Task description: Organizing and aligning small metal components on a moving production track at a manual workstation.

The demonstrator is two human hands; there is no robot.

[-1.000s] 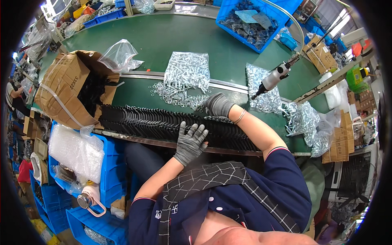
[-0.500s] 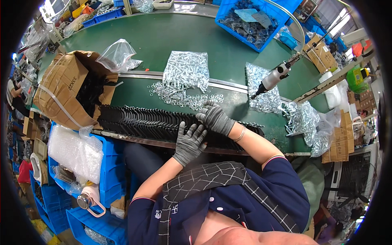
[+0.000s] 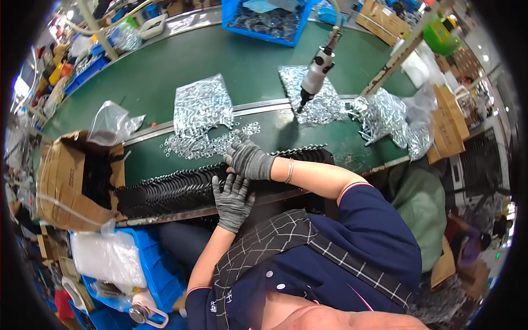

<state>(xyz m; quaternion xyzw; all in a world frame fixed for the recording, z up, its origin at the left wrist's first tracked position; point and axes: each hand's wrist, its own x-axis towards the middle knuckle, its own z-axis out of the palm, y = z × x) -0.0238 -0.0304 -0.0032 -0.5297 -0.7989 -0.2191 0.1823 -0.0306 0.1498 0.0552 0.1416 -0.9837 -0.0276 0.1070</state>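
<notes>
Both my hands wear grey knit gloves. A long row of thin black curved parts [image 3: 165, 191] stands packed along the table's near edge, with small shiny metal pieces along its far side. My left hand [image 3: 232, 203] rests on the near side of the row, fingers spread. Just beyond it, my right hand [image 3: 250, 160] reaches over the far side with bent fingers; whatever is in its fingertips is too small to make out. Loose metal washers [image 3: 187, 147] lie beside its fingertips. Behind them is a clear bag of silvery screws [image 3: 203, 104].
A power screwdriver [image 3: 315, 77] hangs over another bag of metal parts [image 3: 327, 102]. More bagged screws [image 3: 385, 118] lie to the right. An open carton [image 3: 60, 184] of black parts stands left. At the back is a blue bin [image 3: 300, 30]; the table [image 3: 148, 82] is green.
The view has turned, so the table's contents appear farther left. My right hand has shifted left along the row, closer to my left hand, which stays on the row.
</notes>
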